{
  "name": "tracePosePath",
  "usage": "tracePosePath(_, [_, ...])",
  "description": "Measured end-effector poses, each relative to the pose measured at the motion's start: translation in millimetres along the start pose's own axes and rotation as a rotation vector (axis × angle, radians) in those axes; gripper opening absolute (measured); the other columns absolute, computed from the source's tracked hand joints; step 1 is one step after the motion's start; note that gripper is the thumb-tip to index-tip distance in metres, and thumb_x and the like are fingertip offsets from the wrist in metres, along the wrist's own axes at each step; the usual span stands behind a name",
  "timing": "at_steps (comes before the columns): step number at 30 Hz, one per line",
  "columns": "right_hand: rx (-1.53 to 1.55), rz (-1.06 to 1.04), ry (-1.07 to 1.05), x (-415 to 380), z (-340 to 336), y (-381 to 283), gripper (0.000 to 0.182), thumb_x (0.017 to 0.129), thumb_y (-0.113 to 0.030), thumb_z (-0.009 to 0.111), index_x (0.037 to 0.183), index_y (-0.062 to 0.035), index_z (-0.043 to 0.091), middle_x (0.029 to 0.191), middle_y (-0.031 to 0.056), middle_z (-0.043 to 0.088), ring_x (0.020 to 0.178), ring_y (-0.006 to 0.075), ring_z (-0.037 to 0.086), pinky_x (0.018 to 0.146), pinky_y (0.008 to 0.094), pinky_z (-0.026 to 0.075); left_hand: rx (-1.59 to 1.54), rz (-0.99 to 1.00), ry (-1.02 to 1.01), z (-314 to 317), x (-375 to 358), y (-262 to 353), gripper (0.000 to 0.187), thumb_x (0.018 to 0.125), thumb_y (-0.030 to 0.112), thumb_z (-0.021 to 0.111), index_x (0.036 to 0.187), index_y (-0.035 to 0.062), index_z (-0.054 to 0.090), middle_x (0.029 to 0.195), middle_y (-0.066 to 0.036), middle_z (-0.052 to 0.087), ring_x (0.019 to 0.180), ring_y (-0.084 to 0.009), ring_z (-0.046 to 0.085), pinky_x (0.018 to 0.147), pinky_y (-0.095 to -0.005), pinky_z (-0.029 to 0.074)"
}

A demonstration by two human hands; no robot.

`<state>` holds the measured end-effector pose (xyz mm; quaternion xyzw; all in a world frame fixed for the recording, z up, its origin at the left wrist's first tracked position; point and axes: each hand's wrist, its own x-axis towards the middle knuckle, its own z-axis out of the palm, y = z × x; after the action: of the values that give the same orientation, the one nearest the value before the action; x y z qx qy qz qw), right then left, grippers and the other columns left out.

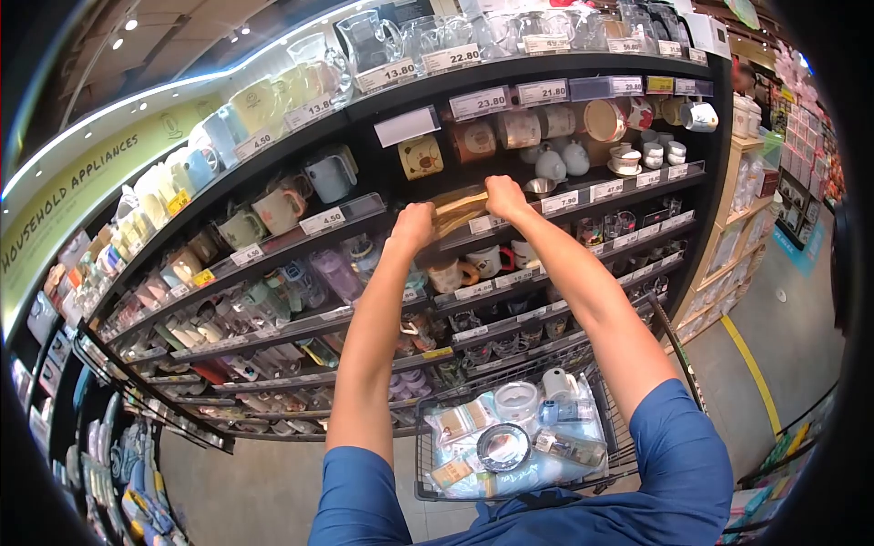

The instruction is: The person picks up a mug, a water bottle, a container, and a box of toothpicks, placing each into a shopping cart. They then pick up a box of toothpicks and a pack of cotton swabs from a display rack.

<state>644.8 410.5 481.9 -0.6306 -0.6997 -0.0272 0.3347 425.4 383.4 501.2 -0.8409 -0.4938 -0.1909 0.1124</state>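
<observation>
Both my arms reach forward to a shelf of mugs. Between my hands is a tan, slightly shiny flat-looking item [460, 211], whose kind I cannot make out. My left hand [414, 226] is closed on its left end, and my right hand [506, 197] grips the right end. Just above it a yellow mug with an animal face [421, 157] stands on the shelf. White rounded pots [563, 161] and a small metal bowl [540, 187] sit close to my right hand.
Below my arms stands a black wire shopping cart [421, 455] holding packaged goods, including a round black-rimmed container [503, 447]. Glass jugs [371, 41] line the top shelf. Price tags run along the shelf edges. A wooden rack [728, 209] stands on the right, beside an aisle with a yellow floor line [751, 373].
</observation>
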Motion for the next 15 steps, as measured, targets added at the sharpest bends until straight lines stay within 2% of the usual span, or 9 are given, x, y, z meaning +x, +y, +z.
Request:
tracePosePath(4, [0.016, 0.037, -0.039, -7.7, -1.7, -2.2, 0.024, 0.072, -0.002, 0.062, 0.095, 0.0024, 0.064, 0.100, 0.0268, 0.064, 0.098, 0.0409, 0.061, 0.085, 0.0472, 0.051, 0.007, -0.046, -0.064, 8.8, 0.7, -3.8, 0.021, 0.082, 0.009, 0.054, 0.100, 0.0017, 0.063, 0.098, -0.024, 0.065, 0.097, -0.0399, 0.061, 0.086, -0.0477, 0.048])
tracePosePath(7, [0.045, -0.023, 0.059, -14.5, -1.1, 3.9, 0.026, 0.074, -0.002, 0.060, 0.100, 0.0038, 0.061, 0.104, 0.0271, 0.062, 0.100, 0.0413, 0.060, 0.085, 0.0477, 0.050, -0.036, 0.013, -0.006, 5.6, -13.5, 0.0, 0.023, 0.088, 0.015, 0.051, 0.104, 0.0008, 0.059, 0.106, -0.024, 0.063, 0.103, -0.0398, 0.058, 0.090, -0.0465, 0.046])
tracePosePath(9, [0.060, -0.066, 0.087, -19.4, -7.1, 6.9, 0.029, 0.076, -0.003, 0.058, 0.104, 0.0049, 0.059, 0.107, 0.0267, 0.060, 0.101, 0.0410, 0.059, 0.087, 0.0477, 0.049, -0.031, 0.145, 0.195, 2.1, -27.9, 6.4, 0.029, 0.089, 0.016, 0.052, 0.112, -0.0013, 0.055, 0.114, -0.023, 0.059, 0.110, -0.0390, 0.054, 0.095, -0.0452, 0.043])
tracePosePath(10, [0.057, -0.058, 0.082, -25.3, -9.7, 9.8, 0.029, 0.076, -0.003, 0.058, 0.104, 0.0049, 0.059, 0.107, 0.0267, 0.060, 0.101, 0.0410, 0.059, 0.087, 0.0477, 0.049, -0.036, 0.148, 0.188, 3.4, -36.1, 9.9, 0.029, 0.089, 0.016, 0.052, 0.112, -0.0013, 0.055, 0.114, -0.023, 0.059, 0.110, -0.0390, 0.054, 0.095, -0.0452, 0.043])
tracePosePath(12, [0.147, -0.241, 0.180, -42.8, -14.3, 14.4, 0.029, 0.078, -0.002, 0.057, 0.106, 0.0034, 0.058, 0.115, 0.0253, 0.057, 0.104, 0.0411, 0.057, 0.089, 0.0462, 0.049, -0.013, 0.280, 0.455, 9.2, -57.0, 17.5, 0.033, 0.089, 0.014, 0.052, 0.116, -0.0036, 0.053, 0.117, -0.021, 0.058, 0.114, -0.0362, 0.051, 0.099, -0.0452, 0.040])
tracePosePath(13, [0.182, -0.310, 0.255, -56.7, -16.5, 16.9, 0.031, 0.079, -0.003, 0.057, 0.109, 0.0036, 0.057, 0.116, 0.0232, 0.057, 0.106, 0.0396, 0.056, 0.089, 0.0444, 0.048, -0.035, 0.285, 0.469, 9.4, -70.8, 24.5, 0.039, 0.086, 0.011, 0.056, 0.122, -0.0043, 0.050, 0.117, -0.022, 0.056, 0.114, -0.0375, 0.051, 0.099, -0.0456, 0.040])
tracePosePath(15, [0.251, -0.370, 0.290, -87.9, -24.8, 23.0, 0.032, 0.080, -0.004, 0.059, 0.110, 0.0030, 0.057, 0.115, 0.0218, 0.057, 0.105, 0.0386, 0.057, 0.089, 0.0435, 0.048, -0.105, 0.265, 0.463, 11.8, -106.7, 39.8, 0.039, 0.084, 0.008, 0.058, 0.121, -0.0045, 0.051, 0.118, -0.022, 0.057, 0.114, -0.0379, 0.051, 0.099, -0.0451, 0.040])
